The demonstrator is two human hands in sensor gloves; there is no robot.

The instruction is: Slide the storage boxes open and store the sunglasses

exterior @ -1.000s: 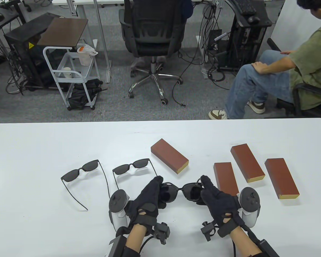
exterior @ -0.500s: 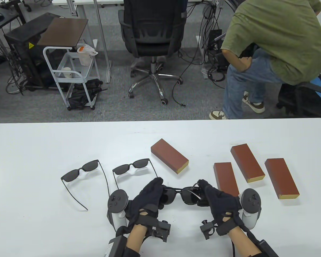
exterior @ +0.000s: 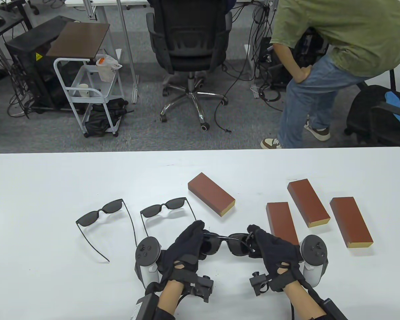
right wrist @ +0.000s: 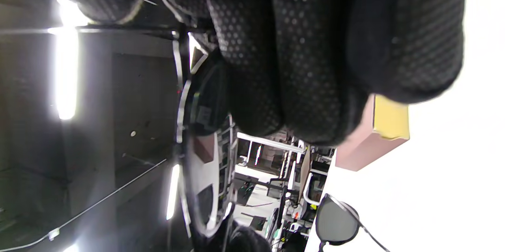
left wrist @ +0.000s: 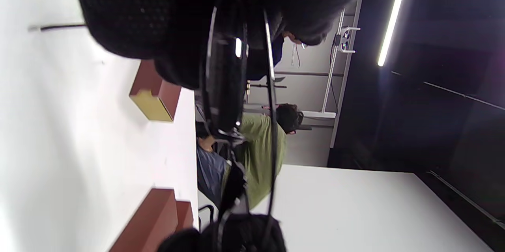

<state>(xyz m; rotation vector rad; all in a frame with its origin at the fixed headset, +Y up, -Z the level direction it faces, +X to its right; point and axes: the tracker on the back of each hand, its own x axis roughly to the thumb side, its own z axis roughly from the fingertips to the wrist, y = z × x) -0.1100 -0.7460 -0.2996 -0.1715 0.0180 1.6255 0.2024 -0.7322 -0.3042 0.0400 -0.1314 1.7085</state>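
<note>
Both grips on one pair of dark sunglasses (exterior: 227,242): left hand (exterior: 183,248) fingers curled round its left end, right hand (exterior: 273,251) pinching the right end, glasses raised just above the white surface (exterior: 53,186) near its front edge. Two more sunglasses (exterior: 101,213) (exterior: 165,208) lie open to the left. Four closed brown storage boxes sit behind and right: one (exterior: 211,194) centre, three (exterior: 281,222) (exterior: 308,202) (exterior: 351,221) side by side.

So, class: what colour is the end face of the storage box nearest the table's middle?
Yellow, on the storage box; table view shows it best.
</note>
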